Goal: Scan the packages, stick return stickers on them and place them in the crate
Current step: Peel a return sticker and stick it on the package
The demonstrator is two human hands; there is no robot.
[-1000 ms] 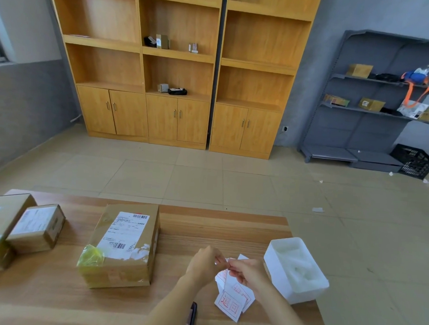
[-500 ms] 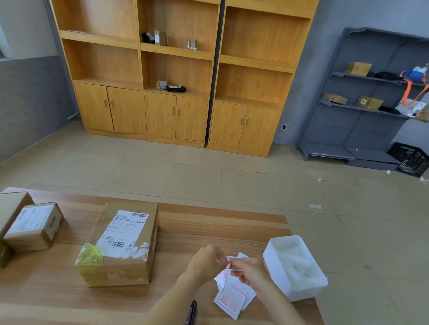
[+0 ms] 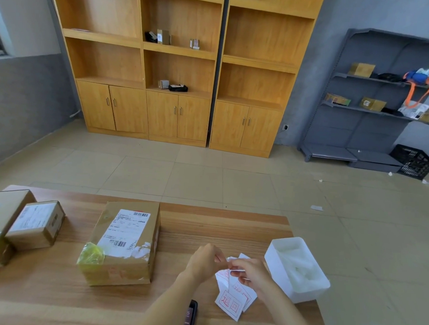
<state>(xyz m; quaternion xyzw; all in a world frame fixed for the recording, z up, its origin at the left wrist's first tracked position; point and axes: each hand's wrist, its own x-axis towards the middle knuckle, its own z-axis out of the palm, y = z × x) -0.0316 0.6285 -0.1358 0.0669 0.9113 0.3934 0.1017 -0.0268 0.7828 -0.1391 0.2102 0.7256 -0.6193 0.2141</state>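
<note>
Taped package (image 3: pixel 122 244) near red-printed stickers (image 3: pixel 231 303)

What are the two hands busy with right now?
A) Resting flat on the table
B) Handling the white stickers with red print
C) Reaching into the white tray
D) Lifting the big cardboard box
B: the left hand and right hand both pinch the stickers, clear of the cardboard box and the white tray.

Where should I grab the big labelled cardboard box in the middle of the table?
Take the cardboard box by its two side walls, left hand on the left, right hand on the right, reaching from the near edge. It lies flat, label up, with bare table on both sides, and looks too wide for one hand.
</note>
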